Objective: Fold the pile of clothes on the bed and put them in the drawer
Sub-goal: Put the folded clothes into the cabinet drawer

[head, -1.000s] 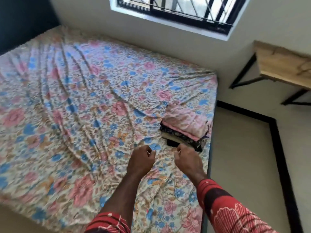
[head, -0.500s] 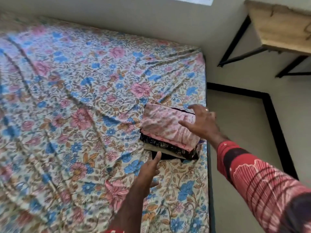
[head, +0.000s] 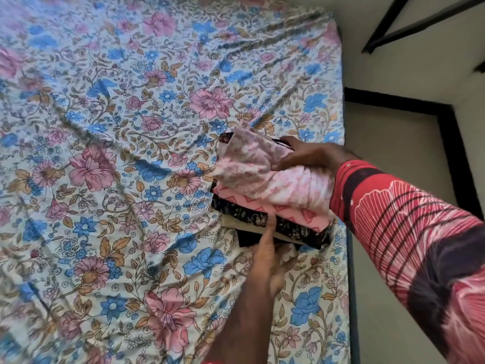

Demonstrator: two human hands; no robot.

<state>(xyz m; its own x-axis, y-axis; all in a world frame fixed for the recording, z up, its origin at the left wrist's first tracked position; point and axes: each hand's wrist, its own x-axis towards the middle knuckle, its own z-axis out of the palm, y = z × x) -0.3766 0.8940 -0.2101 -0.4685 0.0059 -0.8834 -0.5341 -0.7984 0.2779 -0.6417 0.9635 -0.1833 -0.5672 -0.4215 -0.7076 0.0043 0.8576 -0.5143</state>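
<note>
My right hand (head: 307, 156) lies over the far side of the stack of folded clothes (head: 270, 195), fingers curled onto the top pink piece and gripping it. My left hand (head: 267, 248) meets the stack's near edge, straight fingers slipped beneath it; the stack lies between both hands near the floral bed's (head: 131, 153) right edge.

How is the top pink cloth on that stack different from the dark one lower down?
The top pink cloth is pale with a soft mottled print; the dark cloth is near black with a small pattern. The pink one is rumpled under the right hand; the dark one lies flat, touched by the left hand. Both are folded in one stack.
</note>
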